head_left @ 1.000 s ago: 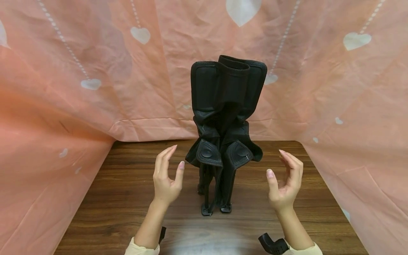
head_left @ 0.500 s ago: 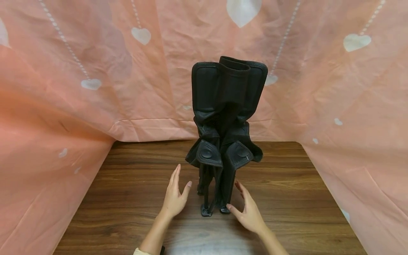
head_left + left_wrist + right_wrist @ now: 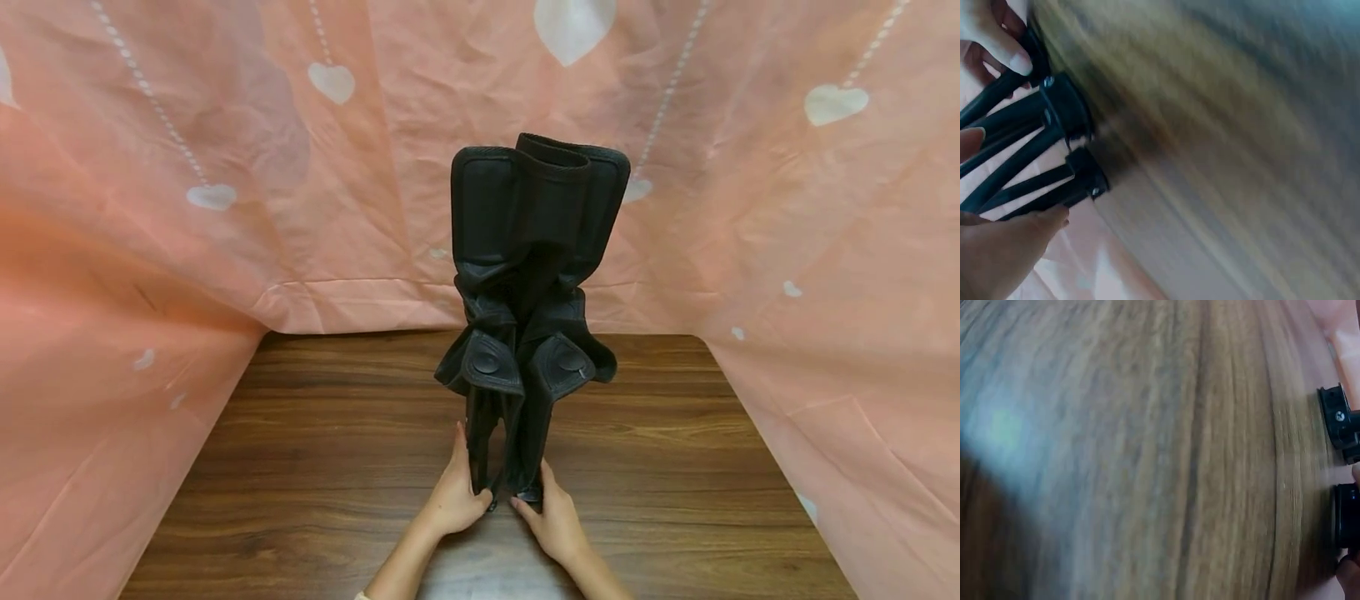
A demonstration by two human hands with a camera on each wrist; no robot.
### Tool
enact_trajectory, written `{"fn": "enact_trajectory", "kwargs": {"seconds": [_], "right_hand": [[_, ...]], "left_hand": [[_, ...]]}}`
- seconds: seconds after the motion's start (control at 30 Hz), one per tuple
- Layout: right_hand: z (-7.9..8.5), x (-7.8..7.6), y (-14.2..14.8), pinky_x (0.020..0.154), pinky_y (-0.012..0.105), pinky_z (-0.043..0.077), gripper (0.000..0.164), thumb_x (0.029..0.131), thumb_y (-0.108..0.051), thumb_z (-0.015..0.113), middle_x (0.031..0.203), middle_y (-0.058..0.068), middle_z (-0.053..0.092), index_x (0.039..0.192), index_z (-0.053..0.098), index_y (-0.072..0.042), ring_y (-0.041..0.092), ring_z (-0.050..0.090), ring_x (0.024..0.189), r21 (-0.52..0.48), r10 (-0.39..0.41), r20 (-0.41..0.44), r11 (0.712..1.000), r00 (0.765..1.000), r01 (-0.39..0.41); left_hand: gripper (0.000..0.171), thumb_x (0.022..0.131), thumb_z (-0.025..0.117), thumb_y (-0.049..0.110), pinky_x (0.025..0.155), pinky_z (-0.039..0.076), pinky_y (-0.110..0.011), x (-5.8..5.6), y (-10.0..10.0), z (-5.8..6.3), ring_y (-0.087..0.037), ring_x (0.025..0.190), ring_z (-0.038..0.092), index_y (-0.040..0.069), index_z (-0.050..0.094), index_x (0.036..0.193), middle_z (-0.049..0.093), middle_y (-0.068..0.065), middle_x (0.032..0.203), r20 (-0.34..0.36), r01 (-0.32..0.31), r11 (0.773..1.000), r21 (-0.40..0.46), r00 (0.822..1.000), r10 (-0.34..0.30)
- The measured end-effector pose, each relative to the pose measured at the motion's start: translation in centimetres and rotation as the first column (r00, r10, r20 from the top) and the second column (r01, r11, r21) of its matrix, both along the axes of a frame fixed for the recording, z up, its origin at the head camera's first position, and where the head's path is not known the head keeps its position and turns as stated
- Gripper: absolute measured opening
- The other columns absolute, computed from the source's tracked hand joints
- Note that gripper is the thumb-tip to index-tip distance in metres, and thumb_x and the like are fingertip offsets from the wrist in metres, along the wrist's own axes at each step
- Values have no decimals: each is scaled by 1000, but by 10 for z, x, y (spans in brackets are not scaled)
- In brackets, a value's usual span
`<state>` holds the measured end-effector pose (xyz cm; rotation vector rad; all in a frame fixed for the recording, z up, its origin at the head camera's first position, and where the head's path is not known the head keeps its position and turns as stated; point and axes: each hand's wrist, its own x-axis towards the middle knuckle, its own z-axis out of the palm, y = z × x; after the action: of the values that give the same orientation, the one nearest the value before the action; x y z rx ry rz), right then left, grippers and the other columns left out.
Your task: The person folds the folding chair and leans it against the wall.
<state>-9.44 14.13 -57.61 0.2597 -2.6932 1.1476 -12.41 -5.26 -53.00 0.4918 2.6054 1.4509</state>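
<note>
A folded black camping chair (image 3: 525, 325) stands upright on the wooden table, its fabric bunched above thin legs. Low down on the left side, my left hand (image 3: 456, 498) holds a leg near its foot, thumb in front. My right hand (image 3: 555, 512) grips the right front leg by its foot, with the thumb across the front. In the left wrist view, several tubes end in black plastic feet (image 3: 1067, 109), and the left hand's fingers lie on both sides of them. At the right edge of the right wrist view, a foot (image 3: 1338, 419) and a fingertip (image 3: 1350, 575) show.
The brown wooden tabletop (image 3: 315, 467) spreads around the chair. Behind it and along both sides hangs a pink cloth (image 3: 360, 183) with white hearts, close behind the chair's top.
Both hands have come down and inward from either side of the chair and now hold its legs near the feet. The chair stands where it was.
</note>
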Motion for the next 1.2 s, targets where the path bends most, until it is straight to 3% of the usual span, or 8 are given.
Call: {"fn": "enact_trajectory", "kwargs": {"seconds": [0.23,0.37,0.47,0.6,0.73,1.07,1.2], "right_hand": [[-3,-1,-3,75,43,59,68,76,-9,81,103,27,70,131,45,9,36,71,93,25,-55,-86,998,995,57],[0,-2,-2,76,44,59,65,77,-9,80,103,27,70,129,46,9,36,71,93,34,-66,-49,997,997,67],[1,-2,-2,78,45,59,62,79,-10,79,106,28,69,129,46,9,37,70,95,33,-56,1,998,998,56],[2,-3,-3,79,45,59,60,80,-10,78,108,30,68,127,46,9,39,69,97,28,-48,33,998,998,47],[2,-5,-4,77,45,59,60,79,-10,79,105,30,68,126,47,11,39,70,95,30,-58,7,998,998,58],[-4,-14,-8,78,47,58,63,77,-6,80,110,32,66,127,48,14,41,68,98,20,-101,-79,994,992,103],[-5,-19,-10,78,48,58,63,77,-7,80,110,32,66,128,49,13,41,68,99,6,-118,-87,993,989,119]], "left_hand": [[116,76,73,7,111,33,-60,4,6,-12,-41,145,25,-1,-14,152,3,-28,160,-49,3,1000,29,999,-1],[129,74,84,22,112,31,-61,5,8,-18,-43,145,22,0,-16,152,-1,-27,160,-25,-1,999,53,1000,2],[132,72,86,29,113,30,-61,5,11,-22,-44,146,20,0,-15,152,-1,-26,161,12,-40,997,67,999,39],[128,74,84,30,112,31,-61,5,15,-23,-47,144,22,-4,-12,152,4,-30,159,34,-96,995,37,995,95],[122,77,83,27,112,31,-60,3,17,-22,-48,142,25,-6,-9,152,9,-31,158,24,-121,993,5,992,121],[113,78,82,28,109,37,-59,-8,16,-26,-46,138,35,-5,5,153,21,-31,155,-29,-151,988,-21,988,151],[109,77,82,23,109,38,-58,-16,14,-29,-44,137,38,1,9,154,27,-27,155,-75,-136,991,5,988,136]]}}
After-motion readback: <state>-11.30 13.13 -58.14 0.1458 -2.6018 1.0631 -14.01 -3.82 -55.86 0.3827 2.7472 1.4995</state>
